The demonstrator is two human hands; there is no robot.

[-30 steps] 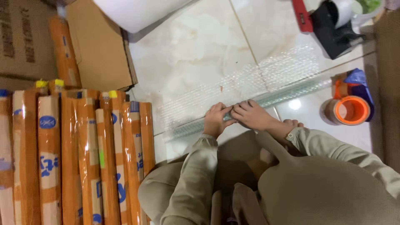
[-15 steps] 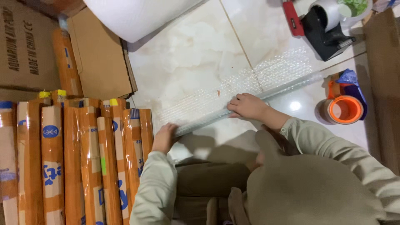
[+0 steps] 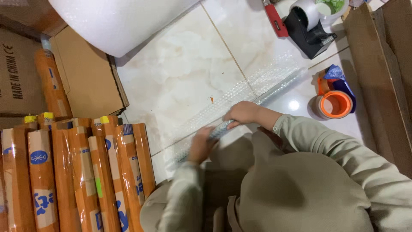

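A long thin roll wrapped in clear bubble wrap (image 3: 274,88) lies slanted across the pale tiled floor. My right hand (image 3: 242,112) grips it near its middle. My left hand (image 3: 201,144), blurred by motion, is closed around the roll's lower left part, close beside the right hand. A sheet of bubble wrap (image 3: 214,109) spreads flat on the floor beyond the roll. My sleeves are grey-green.
Several orange wrapped tubes (image 3: 77,172) lie side by side at the left. A big white bubble-wrap roll (image 3: 120,21) and cardboard boxes (image 3: 86,73) stand behind them. An orange tape roll (image 3: 337,104), a black tape dispenser (image 3: 309,25) and a red cutter (image 3: 274,19) lie at upper right.
My left hand moved right along the roll, from near the tubes to beside my right hand. The right hand closed on the roll. The camera view shifted.
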